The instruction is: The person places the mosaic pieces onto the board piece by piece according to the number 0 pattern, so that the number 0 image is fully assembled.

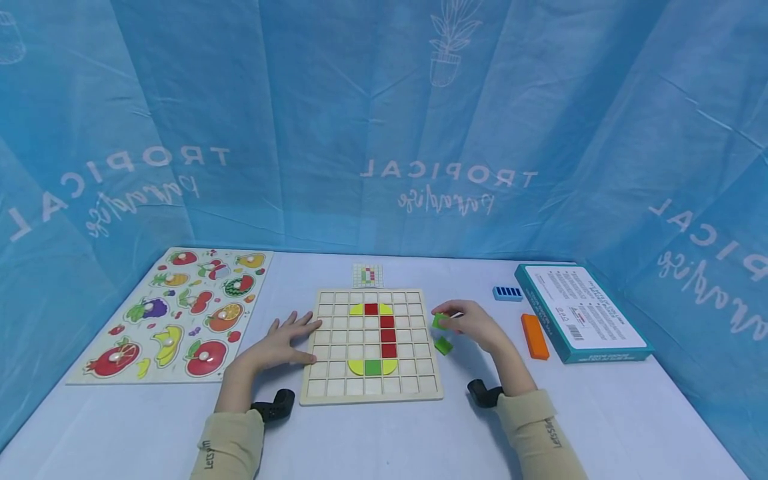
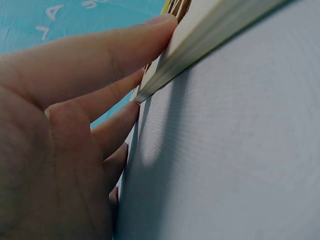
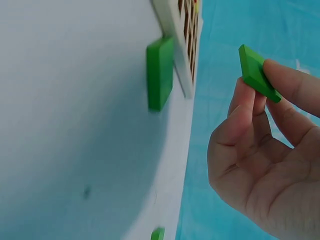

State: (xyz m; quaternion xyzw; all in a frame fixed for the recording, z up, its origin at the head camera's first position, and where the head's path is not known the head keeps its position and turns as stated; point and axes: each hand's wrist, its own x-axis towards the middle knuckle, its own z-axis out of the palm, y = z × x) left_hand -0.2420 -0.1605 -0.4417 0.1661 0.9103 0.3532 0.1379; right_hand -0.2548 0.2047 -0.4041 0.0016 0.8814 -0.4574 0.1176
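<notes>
In the head view a pale grid board [image 1: 343,395] lies on the table. Red square tiles [image 1: 388,335], yellow rounded tiles [image 1: 356,367] and a green square tile [image 1: 373,367] fill some of its cells. My left hand [image 1: 279,343] rests at the board's left edge, fingers spread, with thumb and fingertips on the rim. Beyond the right edge, my right hand [image 1: 477,325] pinches a green square tile [image 3: 257,75] between thumb and fingers, above the table. Another green tile [image 1: 443,345] lies on the table beside the board. A green piece [image 3: 158,233] shows partly at the right wrist view's bottom edge.
A small pattern card [image 1: 368,275] lies behind the board. On the left is a fruit puzzle board [image 1: 174,313]. To the right are a blue slotted block [image 1: 507,293], an orange bar [image 1: 535,337] and a teal box [image 1: 585,313]. A blue curtain [image 1: 324,133] hangs behind.
</notes>
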